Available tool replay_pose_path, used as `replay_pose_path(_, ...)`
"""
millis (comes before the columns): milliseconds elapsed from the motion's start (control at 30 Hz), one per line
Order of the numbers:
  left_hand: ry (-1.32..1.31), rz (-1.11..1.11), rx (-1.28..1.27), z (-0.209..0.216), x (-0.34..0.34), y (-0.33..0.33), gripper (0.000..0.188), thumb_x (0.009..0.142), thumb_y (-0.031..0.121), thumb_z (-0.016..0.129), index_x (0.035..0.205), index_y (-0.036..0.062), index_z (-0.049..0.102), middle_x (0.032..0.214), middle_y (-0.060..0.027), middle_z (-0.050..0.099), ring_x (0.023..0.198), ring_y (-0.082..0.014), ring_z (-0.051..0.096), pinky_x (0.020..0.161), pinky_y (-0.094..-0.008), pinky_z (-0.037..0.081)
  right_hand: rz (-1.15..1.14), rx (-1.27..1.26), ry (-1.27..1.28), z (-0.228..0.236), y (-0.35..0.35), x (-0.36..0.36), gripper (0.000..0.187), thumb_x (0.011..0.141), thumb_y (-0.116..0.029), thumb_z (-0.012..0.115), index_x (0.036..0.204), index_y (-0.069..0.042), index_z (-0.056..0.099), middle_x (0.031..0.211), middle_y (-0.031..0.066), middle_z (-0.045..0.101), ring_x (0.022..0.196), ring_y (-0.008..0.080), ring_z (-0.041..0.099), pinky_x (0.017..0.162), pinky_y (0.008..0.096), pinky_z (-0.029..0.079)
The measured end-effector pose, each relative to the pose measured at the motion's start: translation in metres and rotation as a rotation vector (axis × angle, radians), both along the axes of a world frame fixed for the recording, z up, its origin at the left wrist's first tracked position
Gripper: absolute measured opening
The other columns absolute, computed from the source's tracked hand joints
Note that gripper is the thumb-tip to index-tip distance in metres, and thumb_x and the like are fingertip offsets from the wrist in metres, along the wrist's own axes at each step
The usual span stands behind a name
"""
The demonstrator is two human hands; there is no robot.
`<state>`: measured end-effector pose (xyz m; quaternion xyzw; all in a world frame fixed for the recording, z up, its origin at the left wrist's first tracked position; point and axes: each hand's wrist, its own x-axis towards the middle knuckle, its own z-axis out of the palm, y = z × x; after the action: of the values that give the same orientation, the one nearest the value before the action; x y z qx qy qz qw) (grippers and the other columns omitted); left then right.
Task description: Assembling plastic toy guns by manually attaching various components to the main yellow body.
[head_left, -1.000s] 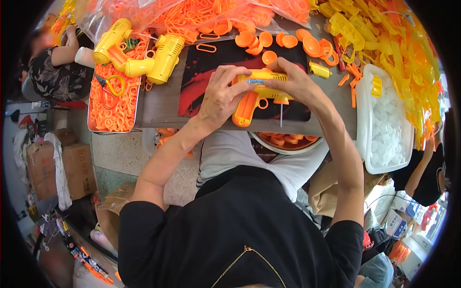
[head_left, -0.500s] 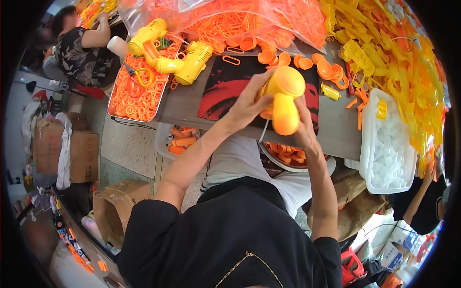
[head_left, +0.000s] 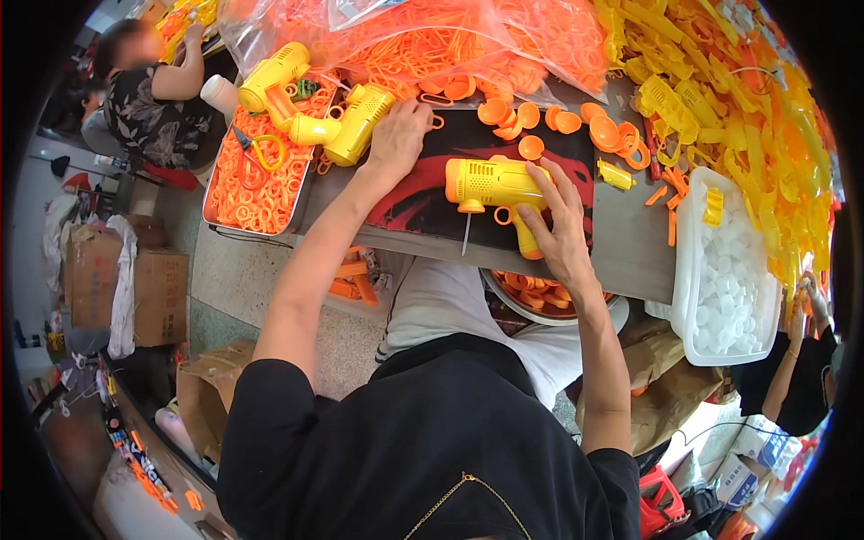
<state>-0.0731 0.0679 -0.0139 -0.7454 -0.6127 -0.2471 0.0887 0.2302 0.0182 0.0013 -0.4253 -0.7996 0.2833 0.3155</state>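
My right hand (head_left: 560,220) grips a yellow toy gun (head_left: 490,183) shaped like a drill, with its fingers over the rear and its thumb by the handle. The gun lies sideways over a black and red mat (head_left: 414,200), its vented barrel pointing left. A thin pale strip (head_left: 466,234) hangs below the barrel. At the mat's upper left, my left hand (head_left: 402,135) has its fingers bent down onto an orange oval ring (head_left: 438,121), mostly covered by the fingertips. Beside that hand lies another yellow toy gun (head_left: 362,121). Several orange cups (head_left: 531,147) lie above the held gun.
At left stands a metal tray (head_left: 297,202) of orange rings, with scissors (head_left: 252,153) on top. Bagged orange parts (head_left: 432,49) and a yellow heap (head_left: 720,81) fill the far side. A white tub (head_left: 688,297) of translucent pieces stands right. People work at both sides.
The toy gun went from both hands to my right hand alone and is turned sideways, lower over the mat. My left hand let go and moved left to the orange oval ring.
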Motion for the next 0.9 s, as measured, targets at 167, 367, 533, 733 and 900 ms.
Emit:
replay_pose_path(167, -0.082, -0.057, -0.01, 0.009, 0.005, -0.009, 0.012, 0.087, 0.01, 0.069, 0.094, 0.0061, 0.06, 0.088, -0.0082, 0.066, 0.088, -0.0292, 0.06, 0.08, -0.0397, 0.049, -0.026, 0.091, -0.042, 0.005, 0.006, 0.001, 0.047, 0.094, -0.017, 0.067, 0.14, -0.01, 0.057, 0.15, 0.0152, 0.044, 0.137, 0.0334, 0.044, 0.114, 0.0423, 0.035)
replay_pose_path(367, -0.166, -0.118, -0.045, 0.01, 0.012, -0.017, 0.012, 0.087, 0.011, 0.07, 0.093, 0.0061, 0.061, 0.088, -0.0081, 0.067, 0.087, -0.029, 0.061, 0.08, -0.0397, 0.049, -0.091, 0.181, 0.084, 0.038, 0.022, -0.023, 0.034, 0.093, -0.015, 0.067, 0.127, -0.006, 0.064, 0.126, 0.0138, 0.063, 0.119, 0.0314, 0.056, 0.101, 0.041, 0.045)
replay_pose_path(533, -0.122, 0.047, -0.05, -0.007, 0.016, -0.035, 0.015, 0.09, 0.018, 0.07, 0.093, 0.0061, 0.062, 0.085, -0.0089, 0.062, 0.088, -0.0289, 0.062, 0.076, -0.0395, 0.051, -0.068, 0.173, 0.052, 0.034, 0.021, -0.025, 0.026, 0.095, -0.012, 0.065, 0.12, -0.005, 0.068, 0.118, 0.0127, 0.068, 0.113, 0.0283, 0.06, 0.098, 0.0382, 0.047)
replay_pose_path(733, -0.203, -0.002, -0.081, 0.0, 0.007, -0.031, 0.016, 0.087, 0.016, 0.074, 0.093, 0.0029, 0.068, 0.083, -0.0106, 0.063, 0.077, -0.03, 0.065, 0.071, -0.0386, 0.053, -0.053, 0.262, -0.003, 0.027, 0.018, -0.038, 0.021, 0.095, -0.011, 0.065, 0.114, -0.004, 0.07, 0.111, 0.012, 0.07, 0.107, 0.0284, 0.062, 0.092, 0.0374, 0.049)
replay_pose_path(900, -0.725, -0.329, -0.166, 0.046, 0.043, -0.05, 0.012, 0.086, 0.008, 0.074, 0.096, 0.0014, 0.075, 0.085, -0.0105, 0.068, 0.076, -0.0222, 0.067, 0.07, -0.0322, 0.053, -0.108, -0.018, 0.084, 0.055, 0.018, -0.05, 0.021, 0.099, -0.016, 0.063, 0.113, -0.002, 0.069, 0.096, 0.0108, 0.069, 0.09, 0.0188, 0.065, 0.081, 0.0318, 0.05)
